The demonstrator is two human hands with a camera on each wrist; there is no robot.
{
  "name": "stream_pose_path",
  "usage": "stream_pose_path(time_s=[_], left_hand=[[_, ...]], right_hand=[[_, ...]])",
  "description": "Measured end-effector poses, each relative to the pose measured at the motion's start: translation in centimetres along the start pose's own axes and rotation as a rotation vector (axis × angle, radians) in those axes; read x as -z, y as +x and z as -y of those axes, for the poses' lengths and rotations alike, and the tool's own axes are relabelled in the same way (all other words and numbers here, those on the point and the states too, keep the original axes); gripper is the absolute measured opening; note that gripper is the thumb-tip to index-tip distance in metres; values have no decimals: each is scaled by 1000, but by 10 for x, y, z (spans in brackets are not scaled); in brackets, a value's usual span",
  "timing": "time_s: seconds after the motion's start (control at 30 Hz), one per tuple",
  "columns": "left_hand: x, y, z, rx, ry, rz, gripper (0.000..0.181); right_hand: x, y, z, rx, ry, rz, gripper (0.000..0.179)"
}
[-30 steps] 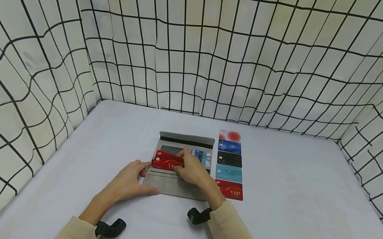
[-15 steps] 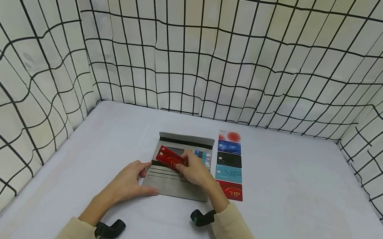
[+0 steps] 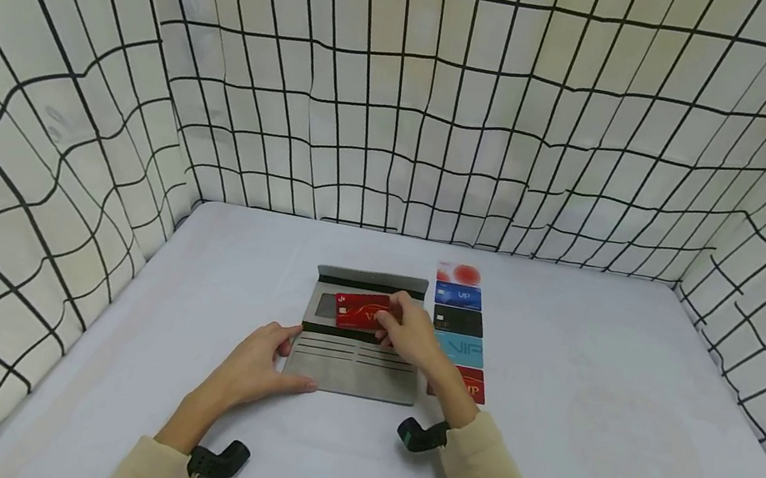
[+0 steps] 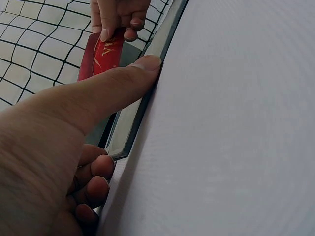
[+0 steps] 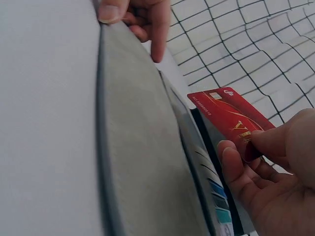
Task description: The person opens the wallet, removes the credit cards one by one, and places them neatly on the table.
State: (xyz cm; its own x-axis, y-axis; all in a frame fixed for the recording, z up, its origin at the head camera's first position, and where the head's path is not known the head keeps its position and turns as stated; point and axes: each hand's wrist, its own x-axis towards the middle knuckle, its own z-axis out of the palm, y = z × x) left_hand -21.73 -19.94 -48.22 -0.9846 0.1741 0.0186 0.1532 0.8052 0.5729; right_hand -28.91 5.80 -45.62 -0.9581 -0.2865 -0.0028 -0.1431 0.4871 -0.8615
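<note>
A grey, unfolded wallet (image 3: 348, 379) lies on the table. My left hand (image 3: 251, 365) holds its near left corner, thumb (image 4: 133, 73) along the near edge and index finger (image 5: 158, 37) at the left edge. My right hand (image 3: 416, 333) pinches a red VIP card (image 3: 357, 311) by its right end, between thumb and fingers. The card hangs tilted over the wallet's upper panel, its gold lettering partly covered by the thumb in the right wrist view. Blue and teal cards (image 5: 220, 201) show in the wallet's slots; in the head view the right hand hides them.
Right of the wallet, several cards stand in a column: a white one with a red circle (image 3: 466, 275), a blue one (image 3: 459, 295), a black one (image 3: 458, 319), a teal one (image 3: 467, 349) and another red one (image 3: 476, 386). Black-lined netting (image 3: 446, 89) encloses the table (image 3: 586, 391).
The right hand has drawn the red card up and to the right, away from the wallet's middle fold, and its tilt has changed. The left hand stays where it was.
</note>
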Motion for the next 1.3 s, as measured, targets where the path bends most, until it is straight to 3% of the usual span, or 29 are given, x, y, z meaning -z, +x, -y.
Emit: stream_pose_path(time_s=[0.73, 1.0, 1.3], left_hand=[[-1, 2, -1, -39, 5, -25, 97], [-2, 0, 2, -36, 15, -29, 97], [-1, 0, 1, -29, 12, -17, 98]], right_hand=[[84, 0, -36, -64, 164, -236, 36], [109, 1, -61, -92, 157, -338, 41], [131, 4, -88, -177, 226, -484, 38]])
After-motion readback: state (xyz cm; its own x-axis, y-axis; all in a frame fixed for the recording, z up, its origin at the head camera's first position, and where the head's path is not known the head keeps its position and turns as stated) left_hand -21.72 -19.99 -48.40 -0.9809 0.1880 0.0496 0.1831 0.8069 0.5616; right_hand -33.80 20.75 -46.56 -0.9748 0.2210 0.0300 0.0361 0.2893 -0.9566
